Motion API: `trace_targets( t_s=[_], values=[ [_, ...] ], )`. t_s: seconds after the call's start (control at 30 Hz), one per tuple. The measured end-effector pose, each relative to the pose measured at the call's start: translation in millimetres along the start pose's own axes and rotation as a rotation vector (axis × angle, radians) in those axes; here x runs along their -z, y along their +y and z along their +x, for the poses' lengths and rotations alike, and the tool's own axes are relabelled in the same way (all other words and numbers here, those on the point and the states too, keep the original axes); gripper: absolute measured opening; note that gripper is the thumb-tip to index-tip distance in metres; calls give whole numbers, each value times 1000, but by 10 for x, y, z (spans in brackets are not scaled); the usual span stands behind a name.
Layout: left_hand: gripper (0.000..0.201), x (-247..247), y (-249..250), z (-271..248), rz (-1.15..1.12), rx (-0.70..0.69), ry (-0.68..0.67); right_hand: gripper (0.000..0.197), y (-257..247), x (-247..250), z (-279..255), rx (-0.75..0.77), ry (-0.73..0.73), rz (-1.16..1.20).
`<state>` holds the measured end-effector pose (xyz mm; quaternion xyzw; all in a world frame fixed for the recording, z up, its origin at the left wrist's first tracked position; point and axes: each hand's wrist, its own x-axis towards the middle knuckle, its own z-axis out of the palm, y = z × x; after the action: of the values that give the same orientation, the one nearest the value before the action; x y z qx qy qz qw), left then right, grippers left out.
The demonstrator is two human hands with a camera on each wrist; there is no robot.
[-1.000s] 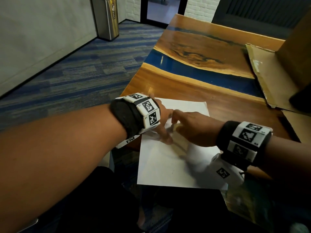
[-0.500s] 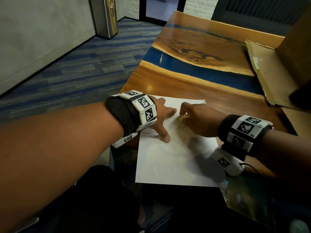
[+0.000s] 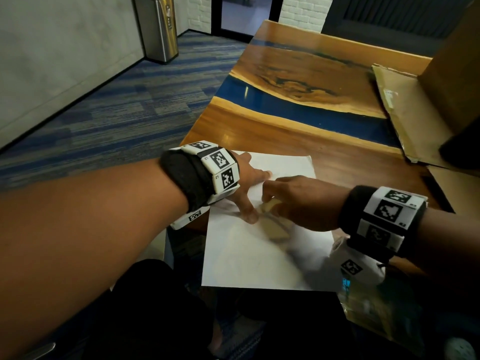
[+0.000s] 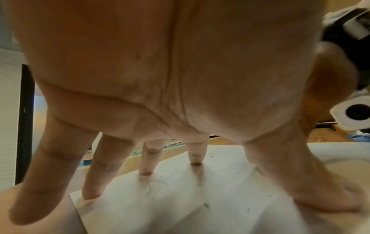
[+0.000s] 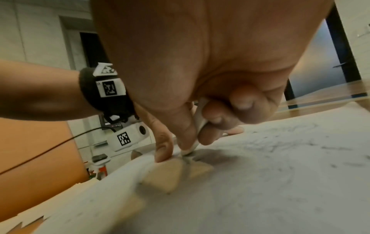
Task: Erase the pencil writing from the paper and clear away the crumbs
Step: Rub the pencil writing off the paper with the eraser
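A white sheet of paper (image 3: 254, 255) lies at the near left corner of the wooden table (image 3: 298, 141). My left hand (image 3: 249, 183) presses it flat with straight, spread fingers (image 4: 148, 159). My right hand (image 3: 296, 201) pinches a pale eraser (image 3: 268, 206) between thumb and fingers and holds its tip on the sheet, close to my left thumb. In the right wrist view the eraser (image 5: 197, 126) touches the paper (image 5: 260, 182) amid faint grey pencil marks and dark crumbs (image 5: 332, 165). The left wrist view shows thin pencil lines (image 4: 158, 182) and specks between my fingertips.
Flattened cardboard (image 3: 405, 115) and a brown box (image 3: 457, 63) fill the table's right side. The paper's near edge overhangs the table edge above my dark lap. Blue carpet (image 3: 109, 110) and a steel bin (image 3: 158, 27) lie to the left.
My right hand has rubbed the eraser up the sheet and back down toward me. It now sits beside my left thumb. The left hand has kept pressing the paper.
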<state>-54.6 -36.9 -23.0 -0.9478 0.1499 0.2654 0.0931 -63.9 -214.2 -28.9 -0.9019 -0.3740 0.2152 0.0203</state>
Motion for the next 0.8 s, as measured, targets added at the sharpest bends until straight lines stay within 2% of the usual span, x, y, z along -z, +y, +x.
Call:
trace_targets(
  t_s=[0.03,0.17,0.2,0.3,0.33,0.47,0.5,0.63,0.67,0.8],
  values=[
    [120,6,5,3,8,0,-3,20,16,6,10,3,0,-12],
    [120,11,26,-15,36,13,-24,23,214,109,50,-183,106,-98],
    [120,15,27,-20,33,14,-26,23,191,92,42,-171,107,-98],
    [118,14,23,-17,2,8,-21,22,22,-18,-3,11,56,-46],
    [118,13,26,-8,0,6,-21,22,30,-31,-5,31,37,-43],
    [119,14,36,-4,16,16,-28,21,272,99,55,-161,126,-113],
    [118,18,33,-6,16,16,-32,21,263,91,48,-162,134,-107],
    [116,17,15,0,14,-13,-24,21,-20,-39,7,59,39,-34],
    [117,14,15,3,19,-9,-27,22,9,-24,22,48,34,-48],
    [120,21,33,-4,11,22,-31,19,336,133,99,-189,98,-154]
  ],
)
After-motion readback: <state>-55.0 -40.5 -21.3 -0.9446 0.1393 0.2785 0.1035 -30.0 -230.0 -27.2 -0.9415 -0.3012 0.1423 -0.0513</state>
